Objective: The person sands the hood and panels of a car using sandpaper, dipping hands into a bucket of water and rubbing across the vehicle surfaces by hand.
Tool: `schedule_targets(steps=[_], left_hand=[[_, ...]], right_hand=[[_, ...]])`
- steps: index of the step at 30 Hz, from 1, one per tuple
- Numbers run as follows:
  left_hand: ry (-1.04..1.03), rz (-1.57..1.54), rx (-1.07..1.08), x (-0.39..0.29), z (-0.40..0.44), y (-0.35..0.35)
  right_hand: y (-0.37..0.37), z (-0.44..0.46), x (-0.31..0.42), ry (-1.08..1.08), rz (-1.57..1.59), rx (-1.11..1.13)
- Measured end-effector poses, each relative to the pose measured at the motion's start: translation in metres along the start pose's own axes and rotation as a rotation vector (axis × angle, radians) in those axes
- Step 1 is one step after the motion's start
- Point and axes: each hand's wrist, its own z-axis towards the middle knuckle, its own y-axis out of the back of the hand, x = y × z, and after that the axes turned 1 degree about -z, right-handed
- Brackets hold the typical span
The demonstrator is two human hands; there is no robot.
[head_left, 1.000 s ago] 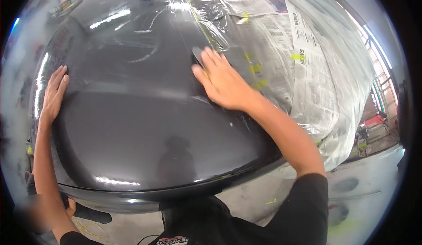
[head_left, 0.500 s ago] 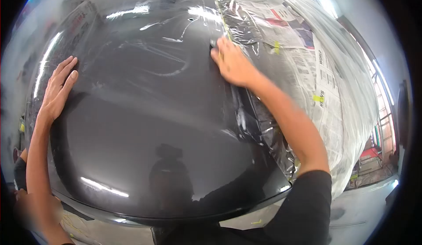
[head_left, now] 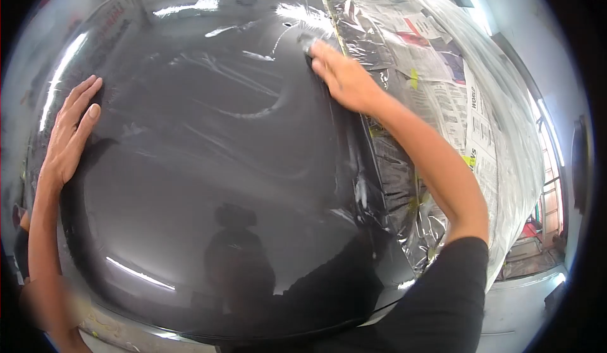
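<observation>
A broad, glossy, dark-grey curved panel (head_left: 208,144) fills the middle, whitish streaks (head_left: 256,114) across it; clear plastic sheeting (head_left: 515,144) and printed newspaper (head_left: 442,103) run down the right. Left hand (head_left: 68,135), open, fingers together, rests at the left edge; right hand (head_left: 344,80) grips a small dark pad (head_left: 306,42) on the panel's far right.

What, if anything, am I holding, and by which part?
Your right hand holds a small grey pad against the dark car panel; its near part is covered, the exact grip hidden. Your left hand lies flat, holding nothing.
</observation>
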Motion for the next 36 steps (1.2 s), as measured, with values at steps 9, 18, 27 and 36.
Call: schedule_targets(steps=[9, 18, 27, 36], left_hand=[[-0.022, -0.033, 0.006, -0.006, 0.000, 0.004], [-0.038, -0.035, 0.010, -0.011, -0.001, 0.005], [-0.046, -0.035, 0.016, -0.005, 0.000, 0.006], [-0.072, -0.044, 0.008, -0.003, 0.002, 0.005]], right_hand=[[-0.020, 0.098, -0.055, -0.208, -0.060, 0.021], [0.008, -0.029, -0.002, 0.099, 0.020, 0.004], [-0.023, 0.085, -0.060, -0.096, -0.067, -0.039], [-0.016, 0.087, -0.072, -0.138, 0.020, -0.001]])
